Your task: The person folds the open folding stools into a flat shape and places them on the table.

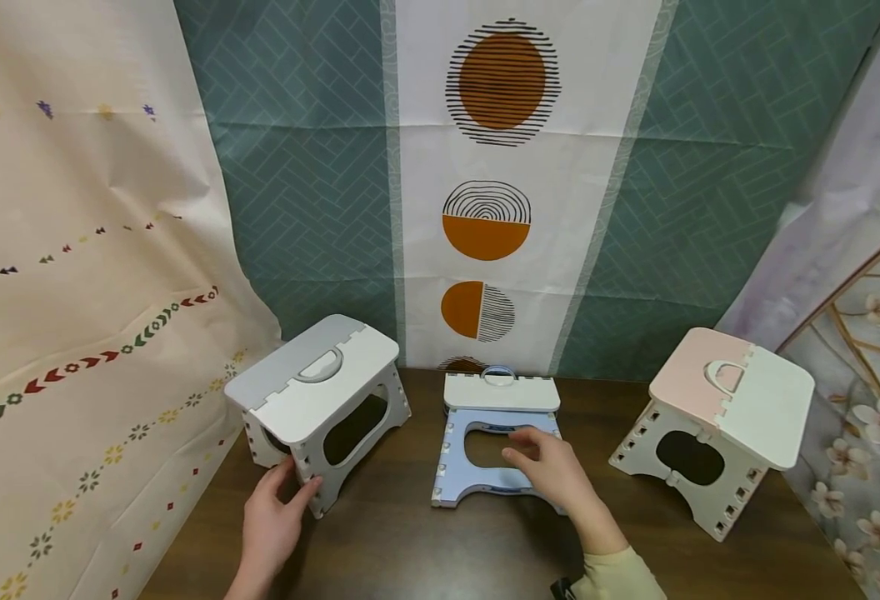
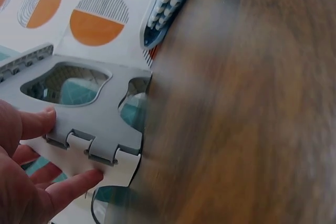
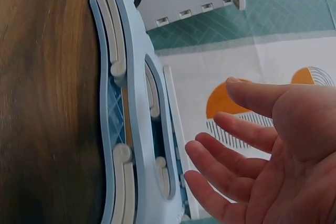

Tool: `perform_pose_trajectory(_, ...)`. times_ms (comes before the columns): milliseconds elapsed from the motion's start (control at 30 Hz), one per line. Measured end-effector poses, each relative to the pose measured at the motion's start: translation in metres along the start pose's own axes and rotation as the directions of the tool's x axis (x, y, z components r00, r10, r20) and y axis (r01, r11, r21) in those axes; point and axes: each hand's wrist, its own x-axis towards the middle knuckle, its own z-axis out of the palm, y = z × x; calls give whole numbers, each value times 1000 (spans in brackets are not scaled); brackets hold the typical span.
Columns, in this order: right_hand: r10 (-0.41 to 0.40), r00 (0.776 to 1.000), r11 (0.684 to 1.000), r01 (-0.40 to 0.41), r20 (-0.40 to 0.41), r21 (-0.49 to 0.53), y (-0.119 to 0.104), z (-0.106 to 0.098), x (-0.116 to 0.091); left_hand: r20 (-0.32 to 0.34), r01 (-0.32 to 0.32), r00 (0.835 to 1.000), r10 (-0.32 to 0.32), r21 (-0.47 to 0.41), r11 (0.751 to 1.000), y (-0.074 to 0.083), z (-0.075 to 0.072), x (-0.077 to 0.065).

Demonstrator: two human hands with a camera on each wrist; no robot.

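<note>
A grey and white folding stool stands unfolded on the left. My left hand holds its near corner low down, thumb on the grey long-side panel and fingers at the paler end panel beside the hinge. In the middle, a blue and white folding stool lies folded, its panel with the oval opening facing up and its white top strip at the far end. Over its right part hovers my right hand, fingers loosely bent and spread, nothing in them. The right wrist view shows the blue stool's stacked layers beside that hand.
A pink and white folding stool stands unfolded on the right. All three are on a dark wooden table. Patterned cloth hangs behind, on the left and on the right.
</note>
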Motion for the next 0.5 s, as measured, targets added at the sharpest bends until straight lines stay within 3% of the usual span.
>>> perform_pose_trajectory(333,-70,991,997,69,110,18,-14,24,8,166,-24,986,16,51,998,-7,-24,2)
perform_pose_trajectory(500,-129,980,991,124,148,49,-25,36,13,187,-66,981,51,75,995,-14,-33,6)
